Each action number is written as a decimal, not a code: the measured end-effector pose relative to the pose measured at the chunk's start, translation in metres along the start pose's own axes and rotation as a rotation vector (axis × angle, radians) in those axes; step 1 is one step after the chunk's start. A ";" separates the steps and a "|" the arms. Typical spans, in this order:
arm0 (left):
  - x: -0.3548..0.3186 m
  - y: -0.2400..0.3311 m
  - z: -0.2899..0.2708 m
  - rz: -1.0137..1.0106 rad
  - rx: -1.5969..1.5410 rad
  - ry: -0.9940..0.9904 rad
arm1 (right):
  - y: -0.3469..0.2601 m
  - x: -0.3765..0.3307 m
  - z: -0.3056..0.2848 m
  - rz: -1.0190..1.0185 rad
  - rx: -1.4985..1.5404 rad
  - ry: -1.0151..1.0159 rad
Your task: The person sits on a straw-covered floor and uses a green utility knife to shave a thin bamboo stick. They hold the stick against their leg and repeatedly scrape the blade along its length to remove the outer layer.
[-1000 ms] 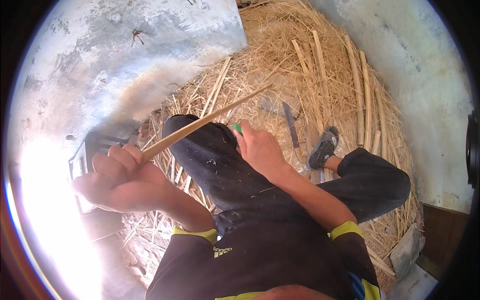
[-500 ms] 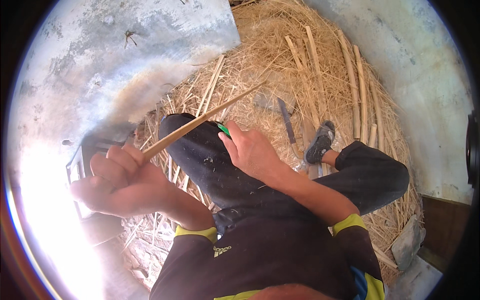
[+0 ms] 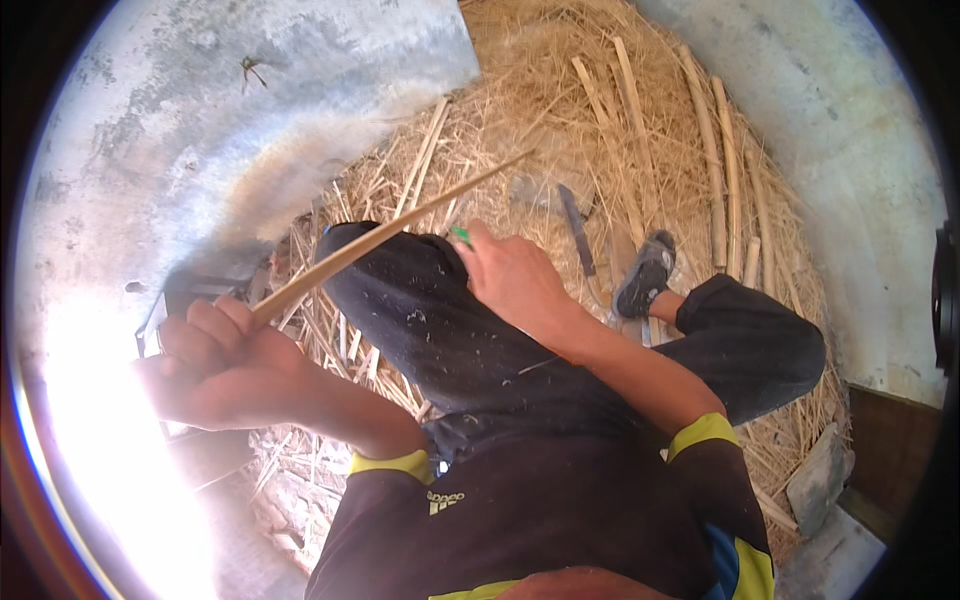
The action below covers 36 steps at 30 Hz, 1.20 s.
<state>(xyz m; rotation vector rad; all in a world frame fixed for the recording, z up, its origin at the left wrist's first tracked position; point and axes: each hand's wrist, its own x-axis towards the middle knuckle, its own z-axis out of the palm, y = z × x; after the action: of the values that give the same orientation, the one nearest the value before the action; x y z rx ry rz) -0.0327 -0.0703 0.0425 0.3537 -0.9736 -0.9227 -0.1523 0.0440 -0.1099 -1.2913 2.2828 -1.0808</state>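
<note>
My left hand (image 3: 225, 360) is closed around the thick end of a long, tapering strip of split wood or bamboo (image 3: 370, 240). The strip slants over my bent left knee, its thin tip pointing away and to the right above the straw. Just beyond that knee, my right hand (image 3: 520, 285) is closed on a small green object (image 3: 461, 235). Only its green end shows between the fingers, so its kind is hidden. On the ground past my right hand lies a long-bladed knife (image 3: 577, 232), its dark blade pointing away and its handle near my foot.
Straw and shavings (image 3: 530, 70) cover the ground ahead. Several poles (image 3: 733, 170) lie at the right, and pale split strips (image 3: 425, 155) at the left. A shod foot (image 3: 645, 278) rests near the knife. Grey walls (image 3: 330, 60) stand on both sides; a flat stone (image 3: 818, 480) lies lower right.
My left hand has shifted slightly left with the strip. My right hand has moved a little away and to the right, with the green object in it.
</note>
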 end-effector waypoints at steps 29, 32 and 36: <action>0.008 -0.010 0.001 0.099 0.148 0.086 | 0.057 0.027 0.041 0.102 0.013 -0.024; 0.007 -0.010 0.008 0.090 0.138 0.052 | 0.126 0.037 0.058 0.281 -0.153 0.032; 0.012 -0.007 -0.007 0.012 -0.001 0.016 | 0.103 0.038 0.036 0.268 -0.124 -0.004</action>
<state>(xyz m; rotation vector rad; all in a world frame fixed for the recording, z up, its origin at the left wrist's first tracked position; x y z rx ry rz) -0.0275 -0.0845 0.0406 0.3536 -0.9593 -0.9084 -0.2139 0.0283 -0.2065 -0.9896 2.4654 -0.8571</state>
